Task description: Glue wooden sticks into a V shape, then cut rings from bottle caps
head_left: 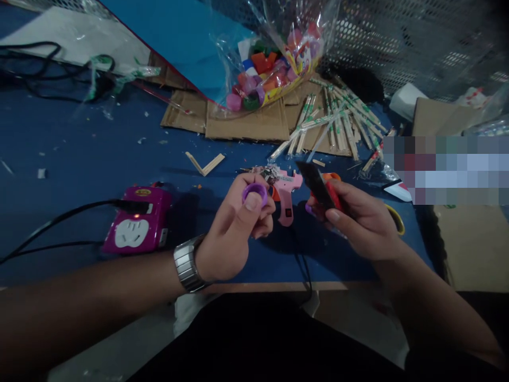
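Note:
In my left hand (238, 228), a small round purple plastic cap (254, 187) is pinched, its hollow side up and my thumb pressed into it. My right hand (360, 217) grips a utility knife (316, 183) with a dark blade and a red handle; the blade points up and away, apart from the cap. Between the hands, a pink hot glue gun (290, 191) lies on the blue table, with whitish scraps over its front end. An orange round piece (331, 176) shows just behind the knife, and another purple bit is partly hidden below it.
A magenta power socket box (159, 212) with a plugged-in cord stands at left. Bent wooden sticks (204, 170) lie ahead. Behind are cardboard (246, 124), a clear bag of colourful caps (254, 87) and wrapped chopsticks (338, 124). Yellow-handled scissors (397, 218) lie partly behind my right wrist.

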A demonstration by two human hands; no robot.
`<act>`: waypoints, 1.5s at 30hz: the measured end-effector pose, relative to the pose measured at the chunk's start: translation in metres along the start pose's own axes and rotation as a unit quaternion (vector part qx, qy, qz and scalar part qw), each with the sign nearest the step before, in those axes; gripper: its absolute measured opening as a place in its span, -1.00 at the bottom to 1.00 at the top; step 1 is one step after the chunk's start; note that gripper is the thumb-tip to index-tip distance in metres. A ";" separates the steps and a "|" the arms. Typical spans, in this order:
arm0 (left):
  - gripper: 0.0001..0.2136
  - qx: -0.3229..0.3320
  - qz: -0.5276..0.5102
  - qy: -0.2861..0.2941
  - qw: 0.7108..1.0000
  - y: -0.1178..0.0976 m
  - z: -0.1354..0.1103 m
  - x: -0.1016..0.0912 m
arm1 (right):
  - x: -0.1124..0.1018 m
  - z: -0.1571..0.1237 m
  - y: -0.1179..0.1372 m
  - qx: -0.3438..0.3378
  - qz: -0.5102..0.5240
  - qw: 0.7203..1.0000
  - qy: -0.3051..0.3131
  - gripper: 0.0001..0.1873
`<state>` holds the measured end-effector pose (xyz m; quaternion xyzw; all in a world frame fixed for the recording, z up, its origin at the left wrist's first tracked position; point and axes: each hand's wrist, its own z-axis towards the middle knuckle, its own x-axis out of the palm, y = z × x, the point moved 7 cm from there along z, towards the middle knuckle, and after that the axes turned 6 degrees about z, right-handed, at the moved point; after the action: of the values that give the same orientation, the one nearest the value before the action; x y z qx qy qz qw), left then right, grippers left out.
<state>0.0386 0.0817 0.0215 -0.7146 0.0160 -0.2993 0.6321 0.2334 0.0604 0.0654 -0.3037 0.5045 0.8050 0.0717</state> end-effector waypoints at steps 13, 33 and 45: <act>-0.50 -0.011 -0.008 -0.008 1.000 0.005 -0.002 -0.002 | -0.006 0.000 0.019 -0.138 -0.179 0.973 -0.038 -0.60; -0.49 0.012 0.160 0.030 0.987 -0.002 -0.008 -0.001 | -0.006 -0.003 0.025 -0.125 -0.209 0.970 -0.011 -0.50; -0.64 0.146 0.367 -0.008 0.919 -0.017 -0.005 0.000 | -0.007 -0.002 0.026 -0.167 -0.237 0.957 -0.013 -0.63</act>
<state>0.0307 0.0806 0.0376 -0.5605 0.2280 -0.0399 0.7952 0.2292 0.0475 0.0885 -0.4118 0.2756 0.8416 0.2149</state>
